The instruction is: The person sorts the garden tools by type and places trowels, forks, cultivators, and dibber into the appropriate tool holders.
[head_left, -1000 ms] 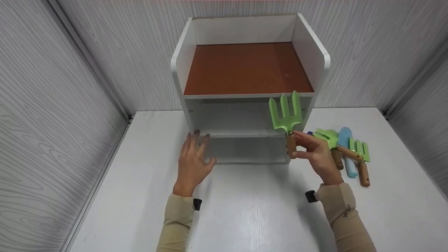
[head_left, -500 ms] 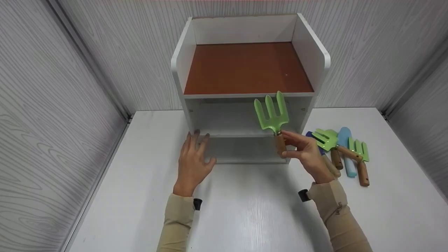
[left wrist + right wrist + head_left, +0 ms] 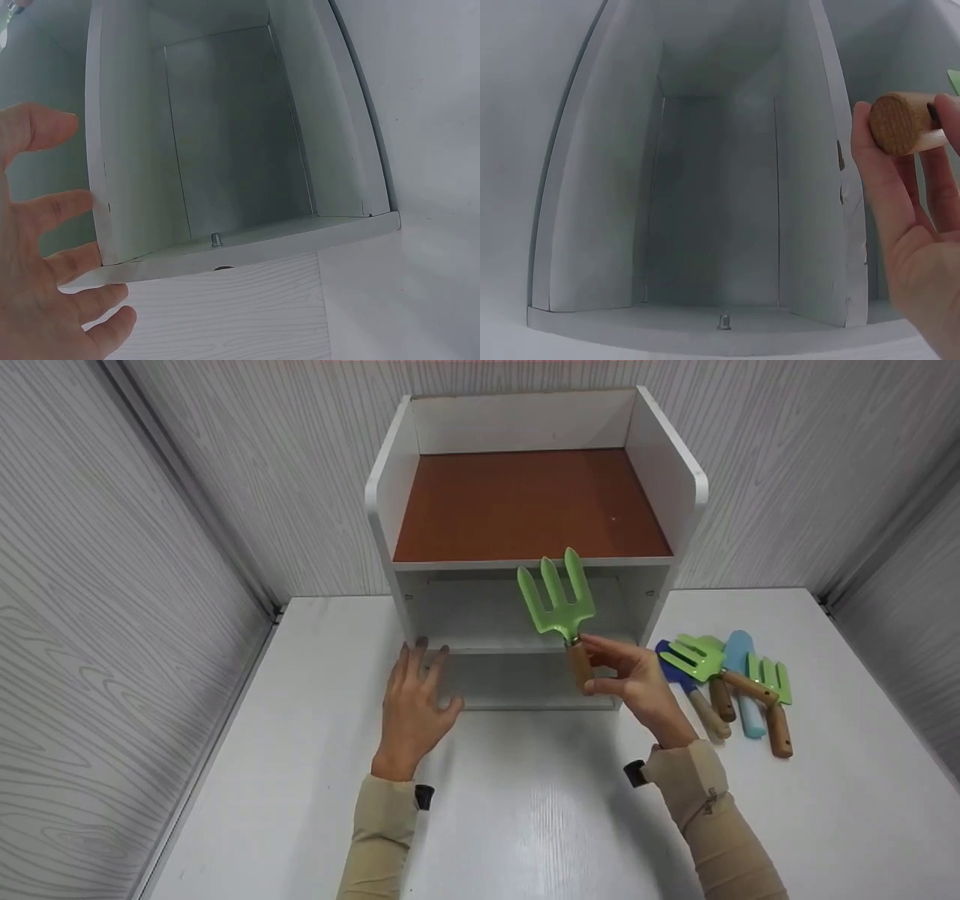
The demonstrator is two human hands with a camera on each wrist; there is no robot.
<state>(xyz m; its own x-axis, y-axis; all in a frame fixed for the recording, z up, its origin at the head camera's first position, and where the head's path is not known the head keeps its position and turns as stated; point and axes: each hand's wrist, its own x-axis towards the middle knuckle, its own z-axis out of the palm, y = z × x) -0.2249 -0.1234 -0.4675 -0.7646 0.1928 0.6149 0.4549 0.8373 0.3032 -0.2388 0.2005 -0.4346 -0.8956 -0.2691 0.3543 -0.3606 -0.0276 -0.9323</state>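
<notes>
My right hand (image 3: 634,682) holds a green hand fork (image 3: 561,611) by its wooden handle (image 3: 904,124), thumb on one side and fingers on the other. The three tines point up and away, in front of the middle opening of a white shelf unit (image 3: 532,564). At the unit's lower left front, my left hand (image 3: 416,712) has its fingers spread and extended. In the left wrist view, fingertips (image 3: 79,262) of that hand touch the front edge of the shelf board and side panel. Nothing is in its grasp.
Right of the unit lies a pile of garden tools: another green fork (image 3: 697,658), a blue-headed tool (image 3: 675,671), a light blue trowel (image 3: 739,649) and a green rake (image 3: 769,679). A brown board (image 3: 525,506) tops the unit. Grey wood-grain walls (image 3: 135,585) surround the white table (image 3: 487,810).
The right hand has carried the green hand fork leftward across the unit's front, uncovering the blue-headed tool in the pile. My left hand stays in place.
</notes>
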